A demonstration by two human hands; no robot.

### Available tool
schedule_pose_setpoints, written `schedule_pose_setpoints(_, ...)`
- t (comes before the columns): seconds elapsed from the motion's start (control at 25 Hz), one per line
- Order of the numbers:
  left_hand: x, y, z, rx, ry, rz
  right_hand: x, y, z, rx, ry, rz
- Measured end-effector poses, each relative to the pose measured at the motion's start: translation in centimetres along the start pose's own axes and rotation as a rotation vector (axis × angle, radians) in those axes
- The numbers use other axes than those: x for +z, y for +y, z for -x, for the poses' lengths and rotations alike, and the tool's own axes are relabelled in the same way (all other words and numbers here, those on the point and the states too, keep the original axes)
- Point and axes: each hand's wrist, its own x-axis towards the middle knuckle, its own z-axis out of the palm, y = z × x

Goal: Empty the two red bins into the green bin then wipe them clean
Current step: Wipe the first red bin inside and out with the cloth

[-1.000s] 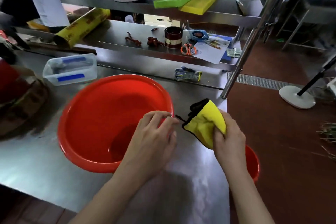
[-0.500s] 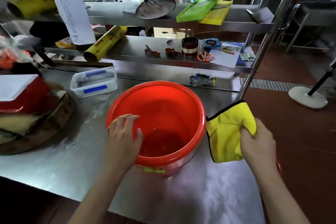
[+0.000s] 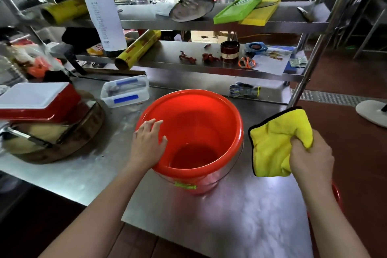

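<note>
Red bin [image 3: 194, 132], one in full view: upright on steel surface [image 3: 240, 216], interior bare, small green tag on near outer wall. Second red item [image 3: 336, 192], sliver only, below right forearm past surface edge; identity not determinable.

Left hand [image 3: 148, 142]: fingers straight, spread, resting over near-left rim of red bin, gripping nothing.

Right hand [image 3: 310, 157]: clenched round yellow cloth [image 3: 274, 142], one, black-edged, bunched, held just right of red bin, apart from its wall.

Clear lidded container [image 3: 125, 91], one, blue strips on lid and side, behind-left of bin, near but not touching. Work glove [image 3: 244, 89], blue-grey, at rear of surface behind bin. Round wooden block [image 3: 62, 136] at left, carrying red box with white lid [image 3: 39, 100], tilted.

Lower shelf [image 3: 167, 63]: one yellow film roll [image 3: 137, 49] lying flat, dried red chillies [image 3: 199, 58] in two small heaps, one dark round tin [image 3: 229, 51], one pair of orange-handled scissors [image 3: 247, 62], printed sheet [image 3: 272, 60].

Upper shelf [image 3: 278, 24]: one green board [image 3: 243, 6] over one yellow board [image 3: 262, 13], one round metal lid [image 3: 191, 8], second yellow roll [image 3: 65, 9] at left. Paper list [image 3: 103, 16] hanging in front of both shelves.

Steel upright post [image 3: 310, 65] rising at far right corner of surface, directly behind cloth. White round stand base [image 3: 371, 112] on floor at right.
</note>
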Motion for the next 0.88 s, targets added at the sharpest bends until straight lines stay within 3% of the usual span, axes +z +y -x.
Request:
schedule_pose_setpoints(0.36, -0.5, -4.1, -4.1, -0.005, 0.045, 0.058, 2.1, -4.0, 0.0, -0.061, 0.097, 0.023)
schedule_pose_setpoints(0.52, 0.4, -6.3, -7.8, -0.295, -0.137, 0.343, 5.5, -5.6, 2.0, -0.179, 0.198, 0.056)
schedule_pose_setpoints(0.6, 1.2, -6.9, -8.3, -0.291, -0.192, 0.486, 7.7, -5.3, 3.4, -0.227, 0.171, 0.122)
schedule_pose_setpoints(0.88, 1.3, -7.7, -6.2, -0.170, -0.081, 0.741, 13.1, -0.3, 9.4, -0.369, -0.008, 0.383)
